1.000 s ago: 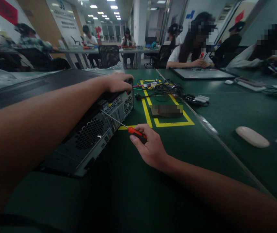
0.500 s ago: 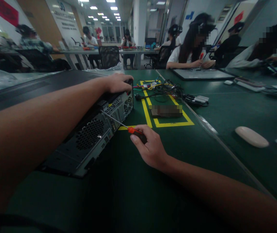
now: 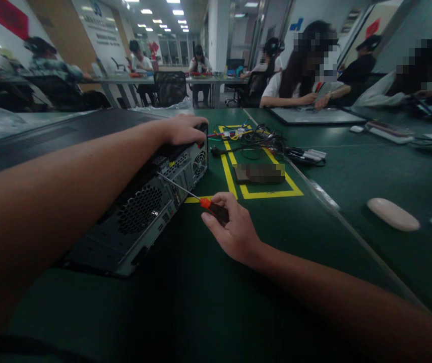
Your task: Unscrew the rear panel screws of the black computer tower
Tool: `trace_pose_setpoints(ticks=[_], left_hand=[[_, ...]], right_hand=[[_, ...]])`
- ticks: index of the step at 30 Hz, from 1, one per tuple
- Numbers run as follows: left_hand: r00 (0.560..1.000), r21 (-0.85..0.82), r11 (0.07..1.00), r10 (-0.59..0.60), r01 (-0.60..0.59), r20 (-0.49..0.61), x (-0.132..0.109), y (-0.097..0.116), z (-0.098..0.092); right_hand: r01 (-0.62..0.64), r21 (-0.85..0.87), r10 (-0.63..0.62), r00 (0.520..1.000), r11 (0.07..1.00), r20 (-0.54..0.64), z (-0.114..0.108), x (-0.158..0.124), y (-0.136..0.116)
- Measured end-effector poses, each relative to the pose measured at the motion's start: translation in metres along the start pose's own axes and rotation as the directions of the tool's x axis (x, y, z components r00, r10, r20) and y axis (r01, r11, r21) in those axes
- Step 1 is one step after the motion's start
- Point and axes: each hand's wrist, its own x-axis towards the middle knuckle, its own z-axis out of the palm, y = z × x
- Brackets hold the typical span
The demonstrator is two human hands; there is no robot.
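A black desktop computer case (image 3: 143, 209) lies on its side at the left, its rear panel with vents and ports turned towards me. My left hand (image 3: 186, 129) grips the top edge near the far rear corner; its forearm crosses over the case and hides part of it. In my right hand (image 3: 236, 229) is a screwdriver (image 3: 205, 202) with an orange and dark handle, held between thumb and fingers. Its thin shaft points up and left, and the tip meets the rear panel near its upper edge. Whatever lies under the tip is too small to make out.
Beyond my right hand a blurred-out dark flat object (image 3: 260, 174) lies within yellow tape (image 3: 272, 193). Tangled cables (image 3: 263, 136) sit behind it. A pale computer mouse (image 3: 393, 214) is at the right. Clear plastic wrap (image 3: 0, 123) lies behind the case. Co-workers sit across the table.
My right thumb and fingers have loosened and shifted slightly around the screwdriver handle, while its tip stays at the same spot. My left hand and the case have not moved.
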Motion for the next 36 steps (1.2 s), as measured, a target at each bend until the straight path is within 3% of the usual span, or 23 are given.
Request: trace_pose_setpoints(ticks=[11, 21, 29, 36], left_hand=[[1.0, -0.028, 1.0, 0.007, -0.007, 0.005, 0.0001, -0.001, 0.0004], [1.0, -0.022, 1.0, 0.014, -0.014, -0.004, 0.0008, -0.0024, 0.0011], [1.0, 0.011, 1.0, -0.006, 0.006, 0.028, -0.0026, 0.0048, -0.0022], [1.0, -0.044, 0.999, 0.005, -0.006, -0.014, 0.0014, -0.0013, 0.0017]], right_hand=[[-0.046, -0.01, 0.046, 0.999, 0.999, 0.024, -0.0015, 0.0009, -0.0022], [0.013, -0.046, -0.012, 1.0, 0.999, 0.016, -0.0046, 0.0025, -0.0061], [-0.025, -0.015, 0.025, 0.999, 1.0, 0.02, -0.0032, -0.0001, -0.0032], [0.0, -0.017, 0.0, 1.0, 1.0, 0.017, -0.0024, 0.0014, -0.0007]])
